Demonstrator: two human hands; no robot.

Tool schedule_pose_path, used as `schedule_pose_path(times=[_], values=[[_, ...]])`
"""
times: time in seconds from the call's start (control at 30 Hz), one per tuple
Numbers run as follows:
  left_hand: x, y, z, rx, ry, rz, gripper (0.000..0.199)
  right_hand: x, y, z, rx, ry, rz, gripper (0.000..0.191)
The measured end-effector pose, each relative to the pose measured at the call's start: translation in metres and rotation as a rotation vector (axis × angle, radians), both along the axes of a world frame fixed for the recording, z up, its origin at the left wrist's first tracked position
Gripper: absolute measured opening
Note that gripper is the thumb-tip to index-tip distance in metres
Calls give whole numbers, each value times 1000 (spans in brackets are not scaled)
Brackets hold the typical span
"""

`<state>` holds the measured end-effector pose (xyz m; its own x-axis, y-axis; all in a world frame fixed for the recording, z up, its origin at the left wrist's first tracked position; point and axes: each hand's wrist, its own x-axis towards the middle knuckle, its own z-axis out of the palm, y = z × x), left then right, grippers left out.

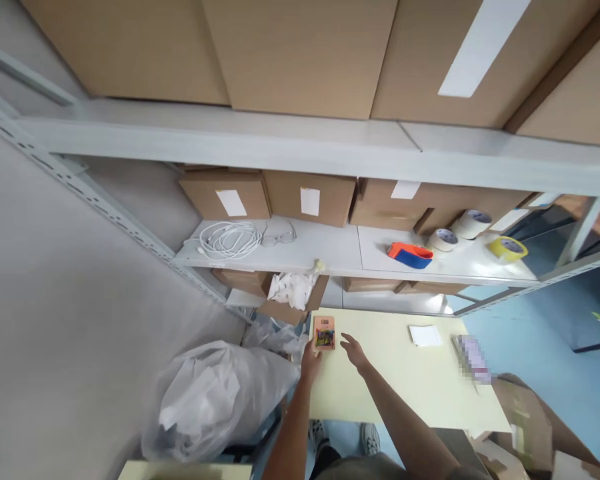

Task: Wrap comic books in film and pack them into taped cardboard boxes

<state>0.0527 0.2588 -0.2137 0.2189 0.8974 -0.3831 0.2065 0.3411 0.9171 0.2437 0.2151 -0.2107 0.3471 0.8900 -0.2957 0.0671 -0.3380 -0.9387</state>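
A small salmon-orange packet or booklet (325, 321) with a dark, colourful picture on its front is at the left end of the pale yellow table (375, 373). My left hand (311, 360) grips its lower left edge; whether the piece rests on the table or is slightly raised I cannot tell. To its right, my right hand (354, 351) is apart from it, fingers spread and nothing in them. Beyond the packet an open carton (284, 311) holds crumpled white material (294, 289).
Shelves with cardboard boxes (307, 198) rise in front. A white cable coil (230, 240), glasses (279, 237), an orange-blue strap (410, 255) and tape rolls (508, 249) lie on one shelf. White papers (425, 335) are on the table. A large plastic bag (215, 393) stands left; cartons (523, 420) right.
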Motion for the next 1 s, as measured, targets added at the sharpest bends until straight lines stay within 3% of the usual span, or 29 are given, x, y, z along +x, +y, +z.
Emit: schedule_pose_path(times=[0.13, 0.23, 0.37, 0.5, 0.63, 0.77, 0.9, 1.0], values=[[14, 2, 10, 103, 67, 2, 61, 37, -25, 19, 47, -84, -131, 63], [39, 5, 28, 161, 27, -47, 59, 74, -45, 35, 49, -160, -216, 55], [82, 12, 67, 255, 1, -114, 61, 127, -61, 69, 49, -290, -320, 50], [129, 19, 114, 309, -18, -163, 61, 178, -59, 112, 117, -398, -345, 45], [174, 19, 154, 362, -44, -174, 61, 226, -40, 153, 240, -445, -297, 51], [201, 9, 174, 399, -31, -173, 64, 270, 1, 201, 321, -539, -186, 64], [191, -4, 180, 442, -4, -114, 67, 295, 54, 253, 219, -807, 3, 68], [163, -11, 178, 435, 37, -44, 69, 294, 84, 276, 42, -969, 103, 59]])
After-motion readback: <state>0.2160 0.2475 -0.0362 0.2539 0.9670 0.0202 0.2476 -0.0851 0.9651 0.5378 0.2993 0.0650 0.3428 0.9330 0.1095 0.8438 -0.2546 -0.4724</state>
